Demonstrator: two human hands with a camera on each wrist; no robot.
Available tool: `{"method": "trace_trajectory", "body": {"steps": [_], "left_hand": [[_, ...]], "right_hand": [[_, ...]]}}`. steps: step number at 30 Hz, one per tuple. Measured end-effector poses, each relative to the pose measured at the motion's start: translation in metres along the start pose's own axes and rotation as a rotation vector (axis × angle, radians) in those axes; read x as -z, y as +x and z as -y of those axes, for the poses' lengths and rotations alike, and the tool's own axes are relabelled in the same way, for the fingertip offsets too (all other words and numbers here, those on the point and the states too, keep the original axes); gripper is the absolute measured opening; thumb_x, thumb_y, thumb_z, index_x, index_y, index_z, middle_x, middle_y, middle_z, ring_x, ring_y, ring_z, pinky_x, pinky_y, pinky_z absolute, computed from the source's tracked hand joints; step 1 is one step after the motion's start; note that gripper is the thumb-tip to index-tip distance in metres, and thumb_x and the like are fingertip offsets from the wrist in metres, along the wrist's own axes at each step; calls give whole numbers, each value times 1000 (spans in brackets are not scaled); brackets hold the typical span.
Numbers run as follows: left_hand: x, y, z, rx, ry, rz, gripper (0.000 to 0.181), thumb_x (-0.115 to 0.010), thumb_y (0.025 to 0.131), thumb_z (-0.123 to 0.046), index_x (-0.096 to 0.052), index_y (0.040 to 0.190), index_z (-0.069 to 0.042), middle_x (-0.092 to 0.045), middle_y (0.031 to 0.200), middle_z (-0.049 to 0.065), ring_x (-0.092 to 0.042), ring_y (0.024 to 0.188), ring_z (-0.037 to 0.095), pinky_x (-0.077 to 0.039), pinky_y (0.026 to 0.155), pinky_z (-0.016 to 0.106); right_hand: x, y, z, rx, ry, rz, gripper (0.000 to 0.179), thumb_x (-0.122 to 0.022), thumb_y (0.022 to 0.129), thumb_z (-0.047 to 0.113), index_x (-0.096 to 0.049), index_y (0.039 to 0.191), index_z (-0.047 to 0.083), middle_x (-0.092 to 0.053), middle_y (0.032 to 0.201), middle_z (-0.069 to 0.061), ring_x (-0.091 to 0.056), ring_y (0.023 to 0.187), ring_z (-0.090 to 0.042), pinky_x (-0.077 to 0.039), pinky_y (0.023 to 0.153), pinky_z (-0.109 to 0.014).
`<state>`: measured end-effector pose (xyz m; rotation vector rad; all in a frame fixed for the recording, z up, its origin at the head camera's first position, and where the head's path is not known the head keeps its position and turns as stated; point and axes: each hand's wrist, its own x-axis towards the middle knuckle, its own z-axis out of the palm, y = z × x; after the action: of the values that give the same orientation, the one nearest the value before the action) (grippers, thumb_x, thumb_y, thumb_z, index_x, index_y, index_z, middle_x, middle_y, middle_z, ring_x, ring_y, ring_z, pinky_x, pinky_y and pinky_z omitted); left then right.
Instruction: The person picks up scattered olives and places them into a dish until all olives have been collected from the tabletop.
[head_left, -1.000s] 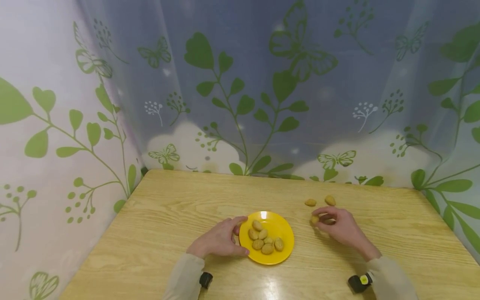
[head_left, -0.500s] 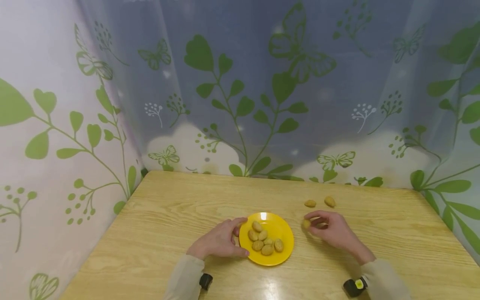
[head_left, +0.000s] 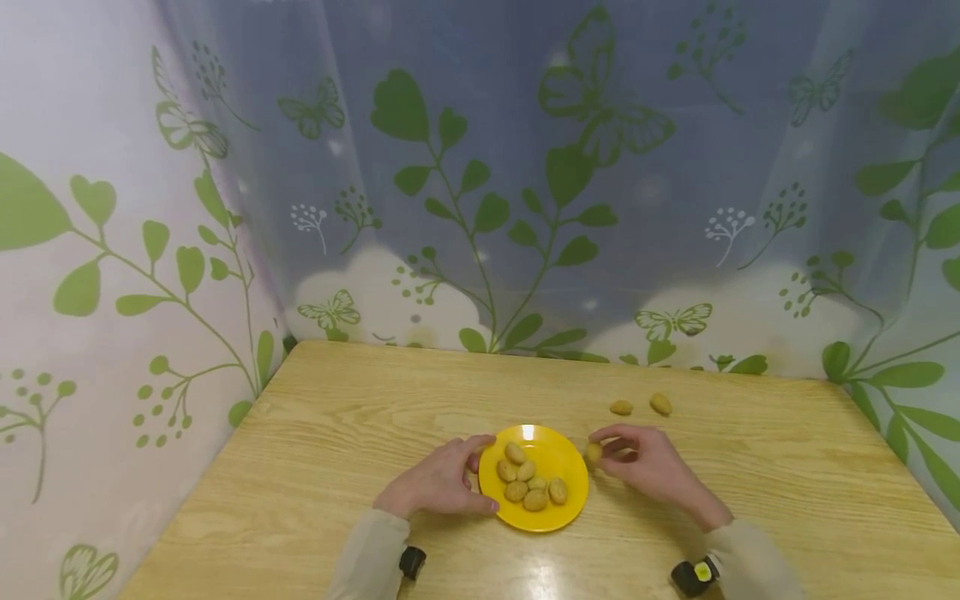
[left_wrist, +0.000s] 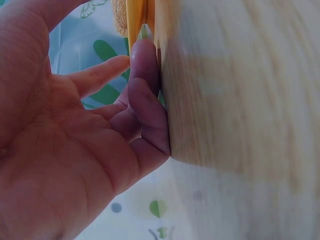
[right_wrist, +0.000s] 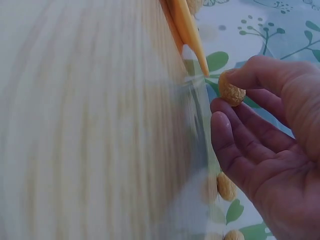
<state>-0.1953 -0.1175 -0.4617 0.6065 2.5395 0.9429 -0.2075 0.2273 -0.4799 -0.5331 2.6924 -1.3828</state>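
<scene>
A yellow plate (head_left: 566,467) holds several tan, wrinkled walnuts (head_left: 535,499) in its left and front part. My left hand (head_left: 438,479) holds the plate's left edge, thumb toward the front and index finger toward the back; in the left wrist view the curled fingers (left_wrist: 145,60) lie right at the rim. Just beyond the plate's right rim, my right hand (head_left: 648,462) pinches one walnut (head_left: 593,453) between thumb and fingertips. The right wrist view has this walnut (right_wrist: 232,89) close to the plate's edge (right_wrist: 192,35), its shell netted with ridges.
Two more walnuts lie on the wooden table (head_left: 360,392) behind my right hand, a left one (head_left: 621,407) and a right one (head_left: 661,404). A curtain (head_left: 480,183) printed with leaves and butterflies hangs along the table's back edge and both sides.
My right hand has moved left with the pinched walnut, from beside the two loose walnuts to the plate's right rim. The left hand and the plate have stayed put.
</scene>
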Motion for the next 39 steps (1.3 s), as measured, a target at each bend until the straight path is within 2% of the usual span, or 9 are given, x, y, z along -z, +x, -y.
{"method": "trace_trajectory", "body": {"steps": [12,20,33,39], "left_hand": [[0,0,1,-3,-2,3,94,-86,77,-38,-41,155,-13,-58,110,1,-54,79,8,-47,72,23],[0,1,1,-4,4,2,94,-86,77,-39,-41,155,-12,-58,109,0,-54,79,8,-46,72,23],[-2,3,3,-13,14,-6,96,-86,76,-39,-40,156,-12,-57,109,1,-54,78,6,-47,71,22],[-2,3,3,-9,12,-3,96,-86,76,-39,-40,156,-11,-58,109,0,-54,79,6,-47,71,22]], "right_hand": [[-14,4,6,38,23,23,28,-77,86,6,-74,114,10,-74,115,-12,-70,95,-16,-58,79,-24],[-16,5,15,114,4,27,27,-78,86,7,-74,113,9,-74,114,-12,-72,95,-23,-59,76,-24],[-30,10,20,178,14,69,26,-78,87,8,-74,113,12,-74,112,-10,-70,92,-15,-57,73,-25],[-35,12,23,159,14,106,26,-78,87,10,-74,113,11,-74,110,-9,-69,91,-12,-56,71,-24]]}}
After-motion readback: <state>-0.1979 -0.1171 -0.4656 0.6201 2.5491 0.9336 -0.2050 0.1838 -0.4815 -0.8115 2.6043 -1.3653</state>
